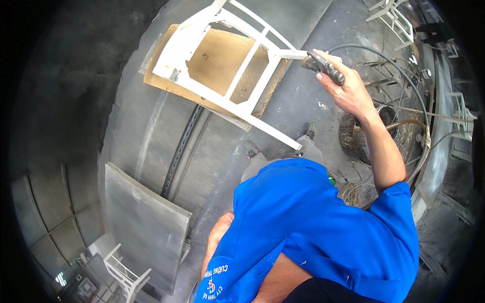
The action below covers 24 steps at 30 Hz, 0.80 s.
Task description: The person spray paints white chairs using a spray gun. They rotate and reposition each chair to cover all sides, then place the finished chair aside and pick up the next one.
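Note:
My right hand (pixel 353 93) is closed around a spray gun (pixel 326 69), whose front end is close to one leg of a white chair frame (pixel 245 68). This frame lies tipped over on a brown cardboard sheet (pixel 212 53), with one leg sticking out toward my body. A dark hose (pixel 399 65) curves from the gun's side over to the right. Down at my side, my left hand (pixel 220 228) is partly covered by my blue shirt, and its fingers are hidden.
A blackened round drum (pixel 351 136) stands on the right, with coiled hoses (pixel 348 192) near it. At lower left leans a grey metal panel (pixel 144 217). A chain track (pixel 182 151) runs along the floor. Other white chairs (pixel 391 17) stand around the edges.

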{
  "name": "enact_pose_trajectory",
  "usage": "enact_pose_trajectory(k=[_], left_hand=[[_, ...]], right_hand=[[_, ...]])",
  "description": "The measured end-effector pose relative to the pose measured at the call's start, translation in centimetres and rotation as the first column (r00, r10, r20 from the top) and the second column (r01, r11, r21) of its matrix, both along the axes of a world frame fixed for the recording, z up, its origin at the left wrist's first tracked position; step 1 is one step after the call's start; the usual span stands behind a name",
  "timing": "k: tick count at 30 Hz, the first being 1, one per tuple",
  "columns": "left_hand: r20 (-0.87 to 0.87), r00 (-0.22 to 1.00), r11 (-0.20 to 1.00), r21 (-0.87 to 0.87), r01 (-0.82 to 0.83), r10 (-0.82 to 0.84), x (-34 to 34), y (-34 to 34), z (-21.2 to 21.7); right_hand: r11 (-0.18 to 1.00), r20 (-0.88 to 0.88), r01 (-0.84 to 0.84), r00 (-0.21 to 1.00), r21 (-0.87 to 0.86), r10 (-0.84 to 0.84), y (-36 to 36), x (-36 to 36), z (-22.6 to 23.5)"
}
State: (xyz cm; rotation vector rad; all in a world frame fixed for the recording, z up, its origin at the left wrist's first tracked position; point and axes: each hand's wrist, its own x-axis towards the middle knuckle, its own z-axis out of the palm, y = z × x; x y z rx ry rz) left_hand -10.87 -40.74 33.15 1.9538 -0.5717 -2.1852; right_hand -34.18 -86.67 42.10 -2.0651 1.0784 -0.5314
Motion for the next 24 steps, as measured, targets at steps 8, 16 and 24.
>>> enact_pose_trajectory(k=[8, 16, 24], left_hand=[[0.026, 0.897, 0.849, -0.337, -0.407, 0.441, -8.1, -12.2, -7.0], [0.308, 0.585, 0.658, -0.269, -0.703, 0.751, -17.4, -17.9, -13.5], [0.461, 0.554, 0.667, -0.118, -0.736, 0.693, -21.1, -24.4, -15.3]], right_hand=[[0.952, 0.009, -0.261, 0.965, 0.161, 0.264, -4.9, -6.1, -7.7], [0.808, 0.097, -0.438, 0.894, 0.395, 0.437, -6.5, -11.3, -9.9], [0.912, 0.087, -0.267, 0.964, 0.310, 0.253, -11.5, -14.7, -9.1]])
